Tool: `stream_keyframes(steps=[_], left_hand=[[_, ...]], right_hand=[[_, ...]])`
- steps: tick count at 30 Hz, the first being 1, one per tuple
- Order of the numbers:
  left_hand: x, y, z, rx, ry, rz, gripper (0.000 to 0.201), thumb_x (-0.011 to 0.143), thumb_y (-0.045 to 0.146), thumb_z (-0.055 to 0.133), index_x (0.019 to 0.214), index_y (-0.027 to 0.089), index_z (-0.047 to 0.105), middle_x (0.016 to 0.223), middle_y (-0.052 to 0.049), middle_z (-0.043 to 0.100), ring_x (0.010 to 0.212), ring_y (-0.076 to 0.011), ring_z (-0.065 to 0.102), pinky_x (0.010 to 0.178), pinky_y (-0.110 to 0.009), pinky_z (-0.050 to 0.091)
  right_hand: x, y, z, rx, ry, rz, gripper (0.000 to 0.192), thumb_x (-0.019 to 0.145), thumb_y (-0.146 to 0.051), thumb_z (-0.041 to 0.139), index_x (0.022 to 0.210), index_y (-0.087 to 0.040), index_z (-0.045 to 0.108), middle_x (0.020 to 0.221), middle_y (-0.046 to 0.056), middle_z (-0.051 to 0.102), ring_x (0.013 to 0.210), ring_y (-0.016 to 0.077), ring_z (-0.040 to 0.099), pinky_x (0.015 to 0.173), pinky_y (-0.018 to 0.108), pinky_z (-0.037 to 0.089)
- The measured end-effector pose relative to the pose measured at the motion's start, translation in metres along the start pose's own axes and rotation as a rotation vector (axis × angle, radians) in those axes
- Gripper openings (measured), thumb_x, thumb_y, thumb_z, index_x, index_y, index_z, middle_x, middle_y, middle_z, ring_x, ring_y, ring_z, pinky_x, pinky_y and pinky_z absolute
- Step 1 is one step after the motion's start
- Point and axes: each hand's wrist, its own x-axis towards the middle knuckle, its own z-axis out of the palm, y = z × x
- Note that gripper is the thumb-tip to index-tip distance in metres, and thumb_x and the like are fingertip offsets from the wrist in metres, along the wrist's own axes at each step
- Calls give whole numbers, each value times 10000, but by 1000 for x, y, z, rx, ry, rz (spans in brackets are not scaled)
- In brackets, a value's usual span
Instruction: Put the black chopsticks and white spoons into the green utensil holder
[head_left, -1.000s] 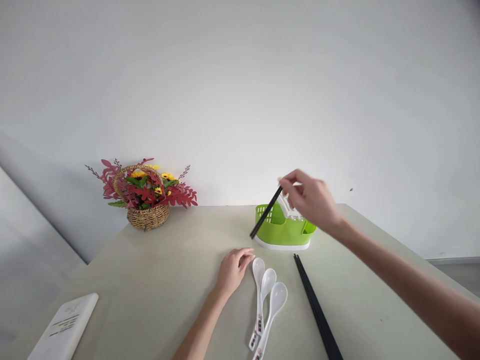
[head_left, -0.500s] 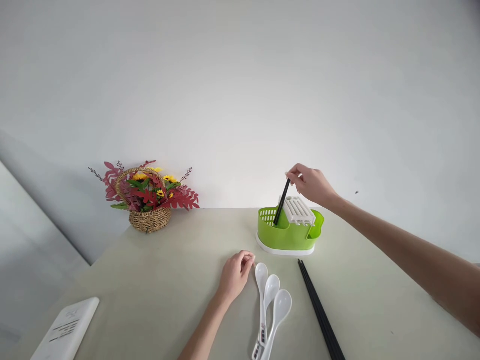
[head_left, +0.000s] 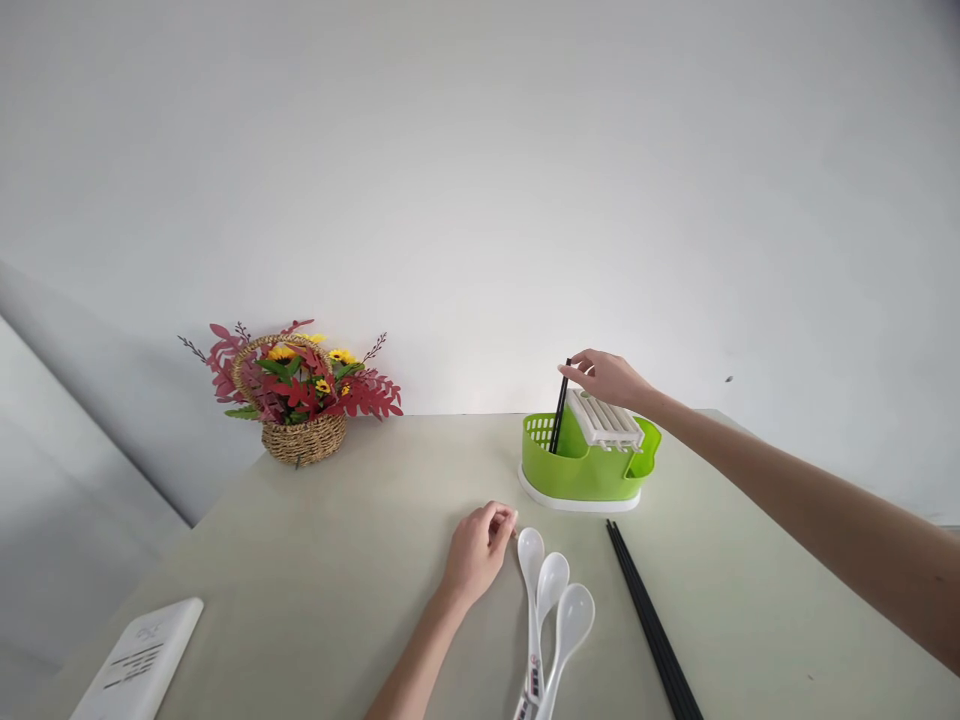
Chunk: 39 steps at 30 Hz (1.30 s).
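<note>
Clock on tabletop (head_left: pixel 360 560), 6 nearest. White box (head_left: pixel 139 665) at 8, flower basket (head_left: pixel 304 440) at 10–11: both off to the side, prob. to leave working room. L hand (head_left: pixel 478 550) near centre, fingers curled; can't tell if it pinches anything or touches the white spoons (head_left: pixel 574 612) just beside, at 5, bowls pointing away. Green holder (head_left: pixel 559 478) at 1; R hand (head_left: pixel 609 378) pinches black chopsticks (head_left: pixel 559 415) by top ends, lower ends inside L compartment, prob. so fingers clear the rim. Loose chopsticks (head_left: pixel 651 620) at 4, apparently kept within R reach.

Soft, diffuse light. The wall (head_left: pixel 450 250) is brightest near centre, darkening toward the corners; spoons (head_left: pixel 576 612) show faint glare.
</note>
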Motion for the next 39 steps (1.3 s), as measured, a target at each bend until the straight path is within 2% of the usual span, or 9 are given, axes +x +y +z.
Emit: stream_keyframes(steps=[4,9,15,19,22,25,27,32,39], left_hand=[[1,0,0,-4,7,3,363,1022,520,440,946,240,659,856,-23,776,678,-170,684,613,-259,479],[2,3,-1,-12,10,5,367,1021,519,440,930,236,656,820,-16,757,629,-161,650,593,-255,464],[2,5,-3,-7,-2,6,384,1018,536,428,925,235,648,820,-24,755,629,-168,639,595,-263,464],[2,5,-4,0,-10,4,375,1021,526,427,920,235,641,834,-20,755,613,-162,631,607,-264,469],[3,6,-4,5,-5,5,354,1021,508,437,917,240,644,832,-11,757,619,-160,641,618,-261,475],[3,6,-2,12,13,-1,341,1018,496,443,919,241,647,834,-13,760,646,-165,659,627,-260,478],[4,5,0,13,19,-10,335,1015,491,449,919,239,649,831,-13,763,655,-166,667,632,-260,481],[4,4,1,4,30,-11,325,1011,482,461,911,234,646,835,-12,764,690,-171,684,660,-260,494],[4,4,-1,20,22,-5,332,1011,491,453,924,236,646,858,-20,767,710,-178,688,673,-263,494]], right_hand=[[-13,12,8,-43,-30,35,650,889,-682,558,1269,-163,649,1306,178,677,1135,295,646,929,405,501],[-34,14,16,-52,-61,50,606,976,-634,397,1286,-185,661,1311,165,685,1197,321,624,949,436,486],[-52,3,2,-31,7,45,557,969,-621,434,1264,-210,666,1317,170,681,1207,349,623,955,479,488],[-94,-13,-23,5,162,8,479,1001,-588,386,1274,-268,615,1396,111,626,1306,310,546,1021,469,454],[-146,-15,-34,45,241,-111,345,1006,-530,420,1108,-288,644,1240,85,693,1129,276,638,888,406,515],[-196,0,-26,50,108,-128,298,1004,-513,438,992,-305,651,1085,55,729,951,243,678,768,371,524],[-222,18,-12,85,-46,-26,320,996,-530,442,920,-299,652,990,48,741,822,228,681,674,362,517],[-265,54,34,242,-334,197,363,984,-563,410,873,-279,608,730,12,704,659,222,680,673,375,523],[-286,49,58,145,-290,260,261,939,-497,473,835,-274,560,744,8,678,667,206,611,615,329,450]])
